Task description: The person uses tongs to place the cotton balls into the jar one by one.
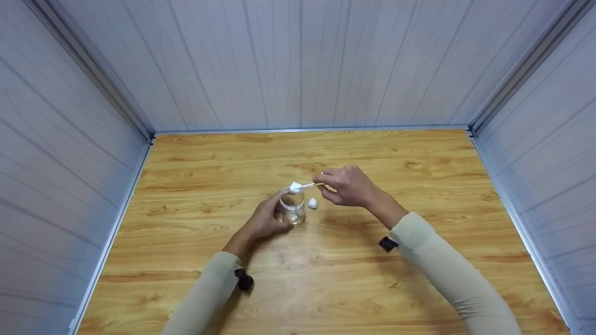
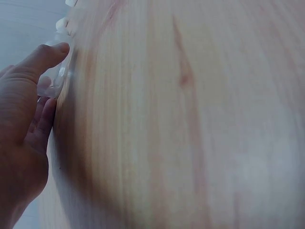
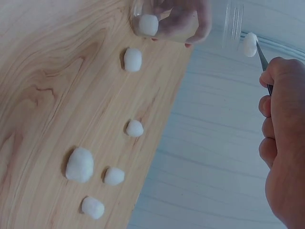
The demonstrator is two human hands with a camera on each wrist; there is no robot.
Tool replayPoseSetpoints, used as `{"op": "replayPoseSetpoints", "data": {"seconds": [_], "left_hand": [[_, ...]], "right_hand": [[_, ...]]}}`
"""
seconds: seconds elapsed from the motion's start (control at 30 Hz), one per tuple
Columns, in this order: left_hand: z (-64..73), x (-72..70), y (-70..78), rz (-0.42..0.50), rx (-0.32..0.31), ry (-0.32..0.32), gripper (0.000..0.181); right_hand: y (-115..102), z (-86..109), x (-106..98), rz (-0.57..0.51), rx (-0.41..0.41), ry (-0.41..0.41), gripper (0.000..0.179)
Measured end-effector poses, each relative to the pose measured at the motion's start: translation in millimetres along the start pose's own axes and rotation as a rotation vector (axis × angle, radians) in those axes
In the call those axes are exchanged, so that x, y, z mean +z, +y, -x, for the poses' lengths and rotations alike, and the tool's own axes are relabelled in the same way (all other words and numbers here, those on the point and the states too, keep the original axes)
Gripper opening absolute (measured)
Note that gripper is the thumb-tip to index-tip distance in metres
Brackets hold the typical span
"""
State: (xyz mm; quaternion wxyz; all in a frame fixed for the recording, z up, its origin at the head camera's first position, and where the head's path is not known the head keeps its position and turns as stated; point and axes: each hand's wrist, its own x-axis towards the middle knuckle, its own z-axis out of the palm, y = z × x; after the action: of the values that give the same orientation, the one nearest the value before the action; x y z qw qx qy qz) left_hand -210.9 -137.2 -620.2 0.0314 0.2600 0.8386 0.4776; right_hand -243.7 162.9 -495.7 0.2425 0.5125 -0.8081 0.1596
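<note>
My left hand (image 1: 267, 216) is curled round a clear jar (image 1: 293, 214) that stands upright on the table, its mouth uncovered. In the left wrist view the thumb lies along the jar's side. Metal tweezers (image 1: 311, 185) are pinched in my right hand (image 1: 347, 186). Their tips hold a white cotton ball (image 1: 295, 187) over the jar's rim. Through the jar's wall, a cotton ball (image 3: 148, 25) shows near the bottom in the right wrist view. Another cotton ball (image 1: 312, 203) lies on the table just right of the jar.
Several more cotton balls (image 3: 80, 164) are spread over the wooden table (image 1: 298, 279), seen in the right wrist view; my right hand hides them in the head view. Pale panel walls (image 1: 298, 65) close off the table's back and both sides.
</note>
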Motion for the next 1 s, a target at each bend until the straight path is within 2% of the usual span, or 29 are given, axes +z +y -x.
{"op": "replayPoseSetpoints", "data": {"seconds": [0.17,0.33,0.5,0.7,1.0], "left_hand": [[-0.6,5.5,-20.2,0.018,0.017,0.003,0.095],[-2.8,11.3,-35.5,-0.018,-0.01,0.007,0.099],[-3.4,11.2,-35.8,-0.009,-0.017,0.02,0.102],[-2.6,9.1,-32.0,-0.008,0.016,0.018,0.104],[-2.9,10.7,-32.7,-0.016,-0.015,0.028,0.103]], "right_hand": [[-5,-1.9,3,-0.01,-0.003,-0.003,0.015],[-9,-1.3,7,-0.004,-0.01,-0.003,0.013],[-11,0.1,11,-0.012,0.002,-0.022,0.011],[-13,1.9,15,-0.017,0.009,-0.03,0.011],[-15,2.6,18,-0.02,0.012,-0.041,0.013]]}}
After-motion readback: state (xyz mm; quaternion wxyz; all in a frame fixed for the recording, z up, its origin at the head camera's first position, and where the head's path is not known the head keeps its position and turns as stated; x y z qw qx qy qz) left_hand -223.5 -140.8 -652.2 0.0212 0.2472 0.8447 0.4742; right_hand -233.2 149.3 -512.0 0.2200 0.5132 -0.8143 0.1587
